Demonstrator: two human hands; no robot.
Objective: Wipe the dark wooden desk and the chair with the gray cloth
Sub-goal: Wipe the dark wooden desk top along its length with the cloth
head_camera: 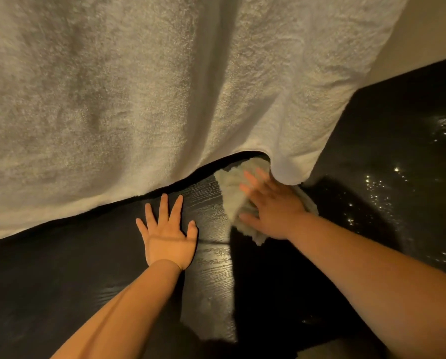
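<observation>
A dark wooden surface with visible grain fills the lower half of the head view. My left hand lies flat on it with fingers spread and holds nothing. To its right, my right hand presses down on the crumpled pale gray cloth, fingers extended over it and slightly blurred. The cloth lies on the wood right at the hem of a hanging towel. No chair can be made out.
A large pale terry towel hangs over the upper half of the view, its hem touching the wood. At right a dark glossy floor glints with light spots. A beige wall shows at the top right.
</observation>
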